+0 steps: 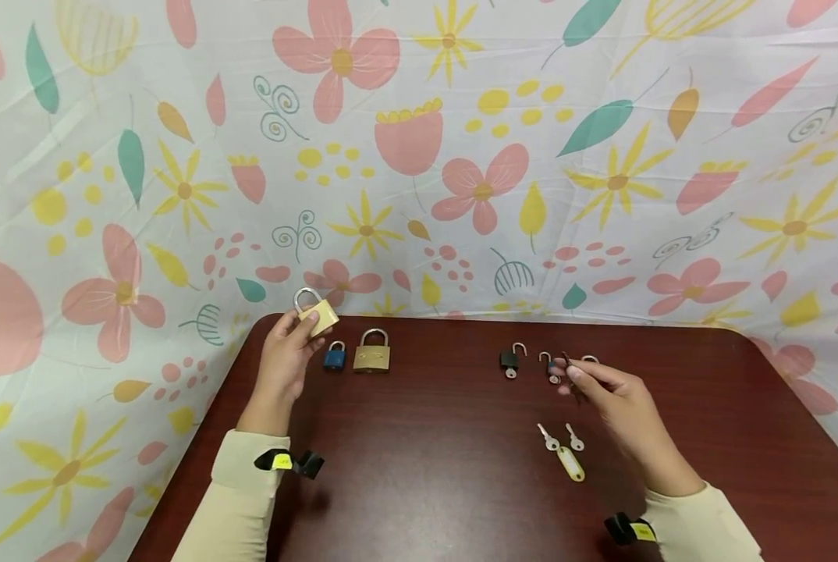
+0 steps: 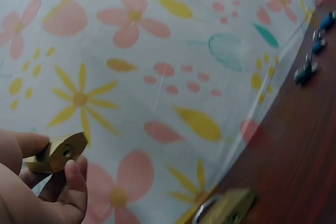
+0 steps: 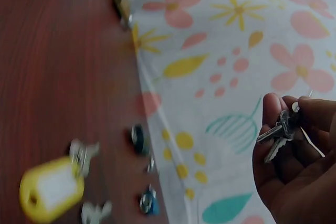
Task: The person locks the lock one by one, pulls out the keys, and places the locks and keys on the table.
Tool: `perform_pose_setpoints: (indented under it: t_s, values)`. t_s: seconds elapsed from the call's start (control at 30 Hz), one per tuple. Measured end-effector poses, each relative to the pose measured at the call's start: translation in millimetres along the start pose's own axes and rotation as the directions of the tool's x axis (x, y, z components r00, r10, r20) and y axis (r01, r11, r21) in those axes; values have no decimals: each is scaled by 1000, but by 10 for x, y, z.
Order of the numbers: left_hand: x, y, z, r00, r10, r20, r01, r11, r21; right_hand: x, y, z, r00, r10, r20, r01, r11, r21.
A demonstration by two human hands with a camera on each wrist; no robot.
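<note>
- Brass padlock [image 1: 322,316] (shackle uppermost): gripped by the left hand [image 1: 285,361], raised near the far left corner of the table [image 1: 426,468].
- Bunch of keys [image 3: 284,123]: pinched in the right hand [image 1: 623,402].
- Blue padlock [image 1: 334,359], larger brass padlock [image 1: 372,359]: side by side.
- Yellow tag [image 1: 570,464]: on the table, two silver keys [image 1: 551,442] at its end.

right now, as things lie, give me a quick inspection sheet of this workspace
surface: dark reddish-brown tabletop
job's things: left-side blue padlock beside large brass padlock; open black padlock and open right-side blue padlock; another shackle partly behind the right hand; two table keys by a yellow tag
clutter: nothing seen
grippers: left hand holds a smaller brass padlock; right hand pinches held keys
cables: nothing seen
surroundings: floral backdrop behind the table
</note>
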State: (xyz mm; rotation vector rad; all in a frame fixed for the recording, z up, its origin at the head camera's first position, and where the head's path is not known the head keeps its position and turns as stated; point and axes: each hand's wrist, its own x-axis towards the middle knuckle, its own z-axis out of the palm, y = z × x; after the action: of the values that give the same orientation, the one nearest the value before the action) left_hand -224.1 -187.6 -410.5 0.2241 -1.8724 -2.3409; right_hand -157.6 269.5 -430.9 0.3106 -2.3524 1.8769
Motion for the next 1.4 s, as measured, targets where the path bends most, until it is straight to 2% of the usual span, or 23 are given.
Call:
perform_pose_setpoints:
  t_s: [0.13, 0.33, 0.57, 0.77, 0.87, 1.03, 1.1, 1.23, 1.33, 1.4]
  values:
    - [18, -66, -205, 999, -36, -12, 37, 999, 37, -57, 89, -123, 996, 90, -24, -92, 988, -123]
    - [68, -198, -408, 995, -101, -21, 103, 984, 145, -178, 230, -260, 976, 216, -33, -215, 924, -315]
    - [197, -431, -532, 985, -173, -17, 171, 948, 268, -313, 363, -324, 962, 271, 35, -236, 889, -393]
    - [280, -564, -618, 975, -219, -41, 216, 890, 400, -366, 387, -339, 947, 313, 73, -243, 846, -475]
    - [304, -598, -644, 973, -226, -40, 220, 869, 443, -361, 394, -356, 941, 329, 73, -248, 824, -510]
    - [352, -669, -681, 975, -221, -31, 204, 829, 520, -359, 425, -393, 923, 380, 64, -276, 766, -580]
    - [365, -701, -691, 974, -223, -29, 202, 807, 554, -364, 443, -407, 913, 404, 62, -292, 750, -593]
    - [380, -740, -691, 977, -215, -11, 179, 783, 595, -378, 490, -431, 899, 435, 46, -324, 732, -599]
    - [388, -753, -681, 978, -210, 2, 166, 780, 604, -386, 530, -441, 906, 423, 35, -317, 728, -608]
    - [385, -755, -677, 976, -217, 12, 162, 762, 627, -388, 552, -443, 913, 407, 25, -302, 717, -629]
